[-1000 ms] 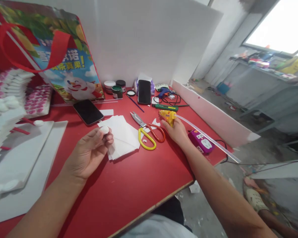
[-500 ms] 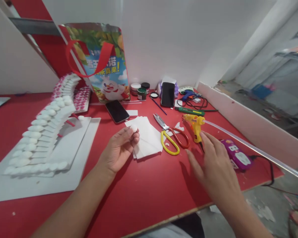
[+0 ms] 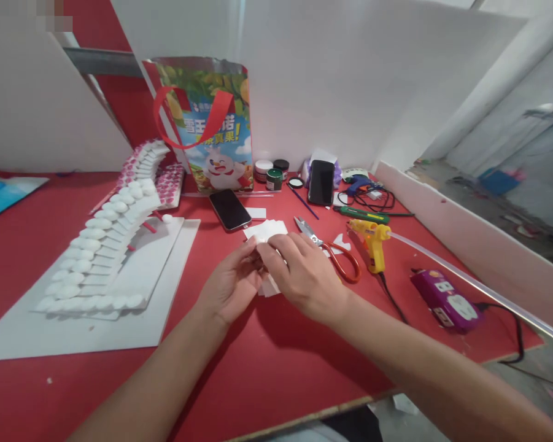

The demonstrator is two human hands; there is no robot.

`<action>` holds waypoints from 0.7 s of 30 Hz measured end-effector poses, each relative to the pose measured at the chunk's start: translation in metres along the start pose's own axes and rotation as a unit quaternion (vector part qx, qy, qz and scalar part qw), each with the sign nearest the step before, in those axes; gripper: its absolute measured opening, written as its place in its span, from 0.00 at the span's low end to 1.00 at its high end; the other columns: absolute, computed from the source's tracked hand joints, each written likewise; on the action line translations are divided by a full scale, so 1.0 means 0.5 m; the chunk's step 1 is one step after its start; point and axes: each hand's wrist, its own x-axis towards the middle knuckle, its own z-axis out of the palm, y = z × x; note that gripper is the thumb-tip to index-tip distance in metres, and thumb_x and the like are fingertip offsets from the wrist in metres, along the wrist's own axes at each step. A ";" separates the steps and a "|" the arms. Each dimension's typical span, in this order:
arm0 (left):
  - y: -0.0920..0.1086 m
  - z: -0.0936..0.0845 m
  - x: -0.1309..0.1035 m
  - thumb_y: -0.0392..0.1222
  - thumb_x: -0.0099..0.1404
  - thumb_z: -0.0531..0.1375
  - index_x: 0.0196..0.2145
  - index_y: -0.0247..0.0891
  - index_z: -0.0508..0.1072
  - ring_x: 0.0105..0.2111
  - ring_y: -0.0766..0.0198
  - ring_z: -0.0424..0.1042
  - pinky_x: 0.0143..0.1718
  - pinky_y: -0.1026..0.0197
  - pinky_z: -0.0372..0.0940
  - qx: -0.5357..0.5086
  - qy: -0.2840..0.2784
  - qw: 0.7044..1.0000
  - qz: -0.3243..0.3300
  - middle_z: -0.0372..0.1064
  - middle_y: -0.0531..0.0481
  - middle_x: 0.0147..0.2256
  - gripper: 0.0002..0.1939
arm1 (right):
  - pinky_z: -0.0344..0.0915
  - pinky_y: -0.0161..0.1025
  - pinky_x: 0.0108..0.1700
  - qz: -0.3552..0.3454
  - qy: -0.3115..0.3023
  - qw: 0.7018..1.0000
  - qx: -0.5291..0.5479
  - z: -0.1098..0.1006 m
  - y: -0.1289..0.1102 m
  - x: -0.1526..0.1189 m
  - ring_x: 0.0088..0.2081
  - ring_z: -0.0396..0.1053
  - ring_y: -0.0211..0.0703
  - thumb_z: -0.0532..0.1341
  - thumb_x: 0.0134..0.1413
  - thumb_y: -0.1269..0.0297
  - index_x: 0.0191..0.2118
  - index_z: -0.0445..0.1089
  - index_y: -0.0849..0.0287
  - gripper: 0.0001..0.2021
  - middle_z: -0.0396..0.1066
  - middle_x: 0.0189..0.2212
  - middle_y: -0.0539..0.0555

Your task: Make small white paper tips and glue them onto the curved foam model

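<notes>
A small white piece [image 3: 260,239] is pinched in the fingers of my left hand [image 3: 234,279], near the middle of the red table. My right hand [image 3: 304,273] meets it there, its fingers closed at the same piece; what they grip is mostly hidden. Below both hands lie white paper sheets [image 3: 269,229], partly covered. Scissors [image 3: 345,261] with a red handle rest just beyond my right hand. A yellow glue gun [image 3: 372,239] with a long clear stick lies to the right. On the left, a curved white model [image 3: 96,245] edged with rounded white pieces rests on white board.
Behind the hands are a black phone [image 3: 230,210], a colourful bag [image 3: 212,129], paint jars [image 3: 274,178] and another phone [image 3: 321,182]. A green cutter [image 3: 363,214] lies at the back right. A purple power strip [image 3: 446,301] with a cable sits near the right edge.
My right hand has moved left from beside the glue gun to my left hand, and its fingers have closed. The view has shifted slightly.
</notes>
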 end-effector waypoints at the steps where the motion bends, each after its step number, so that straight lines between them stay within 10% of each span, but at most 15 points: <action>1: 0.000 0.002 0.001 0.31 0.63 0.66 0.29 0.34 0.75 0.28 0.69 0.73 0.36 0.67 0.71 -0.007 0.009 1.000 0.002 0.74 0.52 0.28 0.06 | 0.62 0.44 0.38 -0.004 0.004 1.000 -0.013 0.006 0.002 0.003 0.35 0.64 0.49 0.48 0.72 0.73 0.43 0.74 0.64 0.16 0.73 0.35 0.59; 9: 0.004 0.015 0.002 0.26 0.71 0.56 0.28 0.33 0.73 0.30 0.72 0.73 0.38 0.71 0.71 -0.034 0.046 0.997 0.045 0.72 0.51 0.28 0.14 | 0.57 0.45 0.37 -0.077 0.017 0.997 -0.016 0.036 0.026 0.025 0.34 0.60 0.49 0.48 0.72 0.75 0.39 0.73 0.61 0.16 0.70 0.34 0.58; 21: -0.010 -0.012 0.009 0.40 0.56 0.75 0.28 0.34 0.78 0.32 0.67 0.73 0.43 0.61 0.68 0.070 -0.016 0.987 0.145 0.76 0.51 0.29 0.11 | 0.60 0.45 0.39 0.030 0.020 0.998 0.046 0.064 0.028 0.015 0.35 0.62 0.48 0.51 0.71 0.74 0.35 0.69 0.60 0.13 0.69 0.33 0.58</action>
